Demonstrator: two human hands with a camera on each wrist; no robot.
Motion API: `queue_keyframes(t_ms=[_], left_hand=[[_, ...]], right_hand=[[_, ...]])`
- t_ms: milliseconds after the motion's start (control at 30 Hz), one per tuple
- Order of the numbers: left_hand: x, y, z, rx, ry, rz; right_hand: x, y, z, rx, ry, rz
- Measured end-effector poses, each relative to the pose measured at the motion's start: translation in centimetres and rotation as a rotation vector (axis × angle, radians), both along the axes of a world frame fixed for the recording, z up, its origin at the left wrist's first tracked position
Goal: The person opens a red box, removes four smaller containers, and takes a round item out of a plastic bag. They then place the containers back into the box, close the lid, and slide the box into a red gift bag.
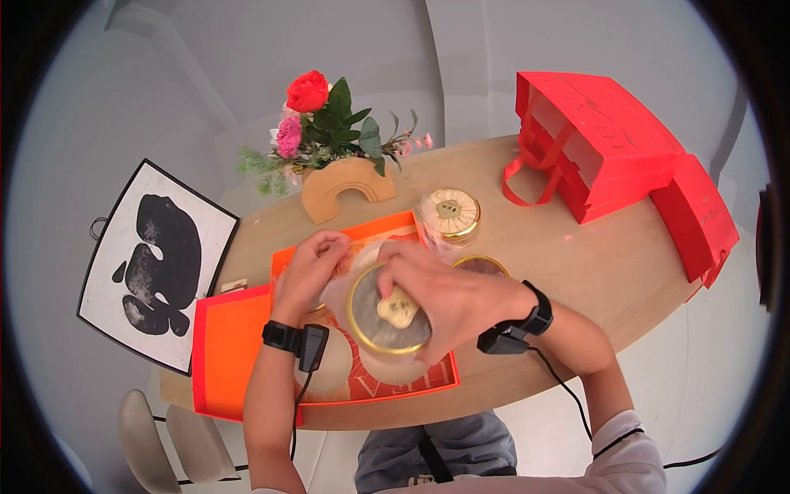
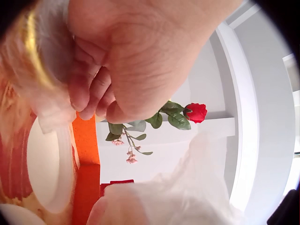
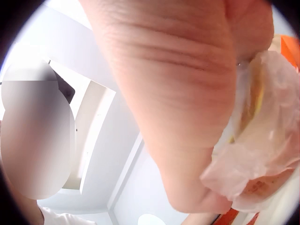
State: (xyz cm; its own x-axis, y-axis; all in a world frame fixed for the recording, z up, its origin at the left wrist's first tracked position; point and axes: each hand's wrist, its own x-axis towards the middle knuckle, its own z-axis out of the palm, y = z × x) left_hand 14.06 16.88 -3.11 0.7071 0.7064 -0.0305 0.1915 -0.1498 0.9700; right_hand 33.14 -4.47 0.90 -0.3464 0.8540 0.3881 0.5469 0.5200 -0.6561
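Observation:
My right hand (image 1: 461, 300) grips a round gold-rimmed container (image 1: 355, 325) from its right side, fingers over its rim. A cream scalloped emblem (image 1: 398, 308) sits on its face. Thin translucent wrap (image 3: 272, 117) hangs crumpled around the container. My left hand (image 1: 309, 272) is beside it on the left, fingers bent in and pinching the wrap; in the left wrist view its fingertips (image 2: 86, 101) are next to the gold rim. Beneath both hands lies an orange box (image 1: 448, 375) with a printed insert holding white round recesses (image 2: 47, 164).
An orange lid (image 1: 230, 354) lies left, near a black-and-white picture (image 1: 169, 263). Behind stand a flower vase (image 1: 350, 185) and a wrapped gold tin (image 1: 451, 212). Another gold-rimmed container (image 1: 481, 263) is partly hidden by my right hand. A red bag (image 1: 613, 136) lies at right.

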Motion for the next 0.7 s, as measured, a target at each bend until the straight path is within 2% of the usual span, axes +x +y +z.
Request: queue_keyframes(t_ms=[33,100,167,233,267,333,367,433,567,633,700], left_hand=[[0.2,-0.3,0.3,-0.003,-0.065,-0.026],[0.0,-1.1,1.4,-0.017,-0.049,-0.023],[0.1,-1.9,2.4,-0.028,-0.032,-0.024],[0.0,-2.5,2.6,-0.471,-0.442,-0.238],[0.0,-3.1,2.9,-0.468,-0.442,-0.242],[0.2,-4.6,3.3,-0.640,-0.538,-0.311],[0.3,-4.8,3.1,-0.639,-0.536,-0.312],[0.3,-5.0,2.7,-0.273,-0.249,-0.295],[1.1,-5.8,3.2,-0.347,-0.303,-0.231],[1.1,-5.7,3.4,-0.475,-0.363,-0.188],[1.0,-5.8,3.9,-0.501,-0.370,-0.175]], right_hand=[[0.3,0.0,0.2,0.001,-0.002,0.002],[0.9,0.0,0.7,0.093,-0.036,-0.197],[1.1,-0.1,1.2,0.028,0.021,-0.219],[1.4,0.2,1.0,0.161,-0.062,-0.342],[1.4,0.4,0.8,0.165,-0.063,-0.345],[1.0,0.9,0.2,0.253,-0.077,-0.378],[0.8,1.1,0.0,0.255,-0.077,-0.380],[0.4,1.5,-0.4,0.313,-0.050,-0.389],[0.7,2.1,-0.4,0.391,-0.026,-0.343],[1.5,1.6,0.6,0.266,0.031,-0.325],[2.3,1.1,1.3,0.219,0.066,-0.323]])
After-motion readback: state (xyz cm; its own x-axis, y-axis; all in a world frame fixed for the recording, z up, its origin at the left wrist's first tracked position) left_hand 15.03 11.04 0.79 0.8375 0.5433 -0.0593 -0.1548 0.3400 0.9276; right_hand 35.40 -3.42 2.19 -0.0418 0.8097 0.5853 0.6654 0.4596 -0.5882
